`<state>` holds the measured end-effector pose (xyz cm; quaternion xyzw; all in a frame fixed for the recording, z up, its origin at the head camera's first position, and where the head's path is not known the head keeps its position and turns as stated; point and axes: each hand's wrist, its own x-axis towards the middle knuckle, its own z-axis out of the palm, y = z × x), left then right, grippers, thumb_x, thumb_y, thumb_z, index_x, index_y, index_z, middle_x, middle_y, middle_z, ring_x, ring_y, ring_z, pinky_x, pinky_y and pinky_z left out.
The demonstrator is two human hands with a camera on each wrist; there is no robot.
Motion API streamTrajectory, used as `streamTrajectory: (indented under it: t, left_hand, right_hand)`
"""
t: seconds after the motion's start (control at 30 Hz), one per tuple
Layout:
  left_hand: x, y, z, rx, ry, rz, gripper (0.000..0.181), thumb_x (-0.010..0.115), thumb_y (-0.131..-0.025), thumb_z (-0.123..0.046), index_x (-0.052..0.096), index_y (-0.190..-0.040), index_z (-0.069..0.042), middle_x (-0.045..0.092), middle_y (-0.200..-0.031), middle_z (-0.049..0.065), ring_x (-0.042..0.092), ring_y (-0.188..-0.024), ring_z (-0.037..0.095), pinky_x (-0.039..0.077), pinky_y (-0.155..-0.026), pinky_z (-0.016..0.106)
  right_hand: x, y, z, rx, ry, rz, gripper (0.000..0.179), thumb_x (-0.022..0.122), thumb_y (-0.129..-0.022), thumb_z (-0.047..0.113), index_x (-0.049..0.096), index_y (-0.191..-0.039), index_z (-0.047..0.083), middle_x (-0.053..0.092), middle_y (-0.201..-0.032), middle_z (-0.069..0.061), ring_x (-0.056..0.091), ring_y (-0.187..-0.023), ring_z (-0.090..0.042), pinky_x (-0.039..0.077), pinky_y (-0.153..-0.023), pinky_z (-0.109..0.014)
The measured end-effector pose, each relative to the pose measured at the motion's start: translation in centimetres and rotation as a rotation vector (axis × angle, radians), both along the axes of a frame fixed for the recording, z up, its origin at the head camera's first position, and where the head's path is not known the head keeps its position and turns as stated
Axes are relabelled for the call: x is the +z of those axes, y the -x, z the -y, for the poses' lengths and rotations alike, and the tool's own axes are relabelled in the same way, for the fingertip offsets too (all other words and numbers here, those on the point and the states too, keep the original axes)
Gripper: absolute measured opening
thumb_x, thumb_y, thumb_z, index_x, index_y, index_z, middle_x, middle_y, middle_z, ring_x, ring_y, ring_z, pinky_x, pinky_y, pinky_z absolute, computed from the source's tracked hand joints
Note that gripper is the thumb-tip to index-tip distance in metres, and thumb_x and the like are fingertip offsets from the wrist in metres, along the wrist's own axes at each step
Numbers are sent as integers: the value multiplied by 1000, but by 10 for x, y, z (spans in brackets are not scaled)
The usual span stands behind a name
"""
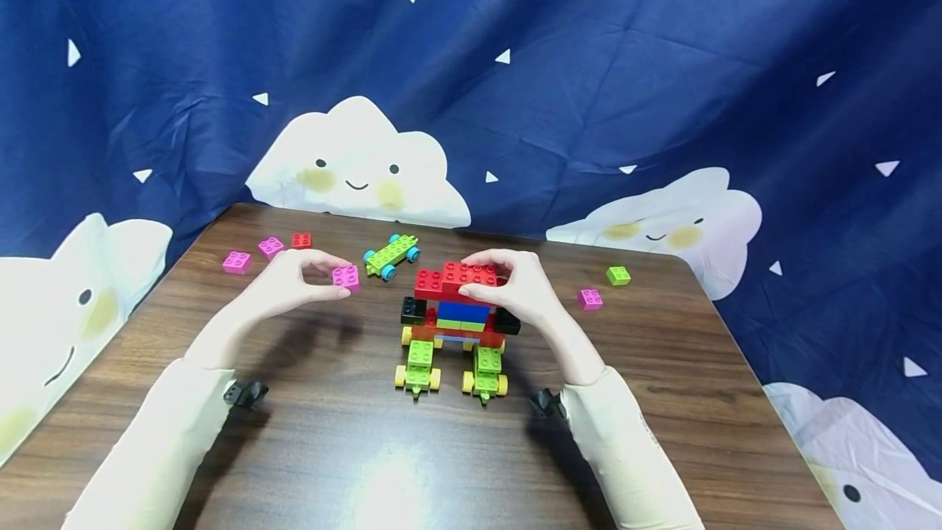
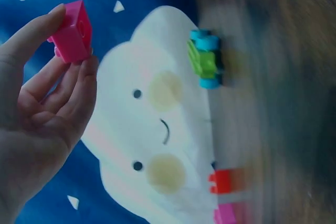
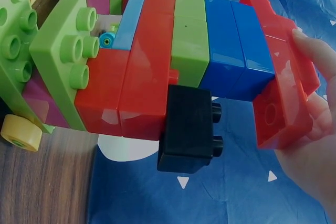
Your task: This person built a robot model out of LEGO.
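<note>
In the head view my left hand [image 1: 290,283] pinches a pink brick [image 1: 346,278] between thumb and fingers, above the table and left of a built toy-brick vehicle. The left wrist view shows that pink brick [image 2: 74,32] tilted, its hollow underside partly visible. My right hand [image 1: 515,286] grips the red bricks [image 1: 459,275] that top the vehicle, thumb on the near side. Below the red top come blue bricks [image 3: 231,43], a green layer [image 3: 190,38], black bricks [image 3: 186,127] at the ends and a red base [image 3: 123,90]. Green wheeled pieces [image 1: 419,362] with yellow wheels form its front.
A green wheeled base [image 1: 392,255] with blue wheels stands behind, left of the vehicle. Loose pink bricks [image 1: 237,262] and a red brick [image 1: 302,240] lie at the back left. Another pink brick [image 1: 590,299] and a green brick [image 1: 618,275] are on the right.
</note>
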<state>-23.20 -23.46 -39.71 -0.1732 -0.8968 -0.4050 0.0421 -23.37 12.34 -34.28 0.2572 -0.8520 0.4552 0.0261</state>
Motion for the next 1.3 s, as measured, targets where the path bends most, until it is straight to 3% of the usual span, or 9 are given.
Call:
streamTrajectory:
  t: [0.2,0.43,0.73,0.87,1.0,1.2,1.3]
  left_hand:
    - [15,-4,-16,-6,-48,-55,44,80,-81,-34,70,-119,-15,72,-114,2,64,-109,21,49,-96,46]
    - [28,-4,-37,-17,-98,-187,41,81,-80,-27,71,-118,-15,72,-111,0,62,-104,15,48,-94,42]
    - [40,-6,-63,-120,-199,-186,39,79,-83,-20,70,-120,-13,71,-114,2,61,-109,15,47,-100,46]
    - [41,-7,-71,-142,-203,-172,40,80,-82,-20,70,-119,-12,70,-112,1,59,-98,17,53,-75,33]
    - [40,-7,-77,-162,-210,-160,41,80,-81,-20,70,-120,-13,68,-112,2,57,-92,22,48,-57,25]
    - [36,-6,-83,-187,-201,-175,40,80,-80,-20,70,-118,-14,70,-112,1,60,-101,15,52,-88,33]
    - [35,-5,-85,-199,-207,-166,39,80,-81,-21,70,-118,-15,70,-114,1,60,-106,15,50,-96,41]
  right_hand:
    - [0,1,0,0,-3,-5,35,82,-78,20,73,-110,9,73,-106,-8,62,-92,-20,52,-81,-32]
    - [-1,0,0,-3,-6,-13,35,81,-78,21,73,-110,9,73,-107,-7,62,-92,-19,52,-80,-31]
    - [-2,0,0,-2,-4,-29,36,81,-78,23,73,-110,9,73,-106,-7,62,-90,-19,51,-78,-28]
    - [-1,-1,-1,-2,-8,-13,35,81,-78,21,73,-110,9,73,-106,-8,62,-91,-20,52,-80,-30]
    - [-2,0,-1,1,-5,-12,35,81,-78,20,73,-111,9,73,-106,-8,62,-91,-20,52,-80,-32]
    - [-2,0,-1,9,4,-20,35,82,-78,20,73,-110,9,73,-106,-8,62,-91,-20,52,-81,-33]
    - [-1,-1,-1,7,3,-21,35,82,-78,20,73,-111,9,73,-107,-8,62,-92,-20,52,-81,-31]
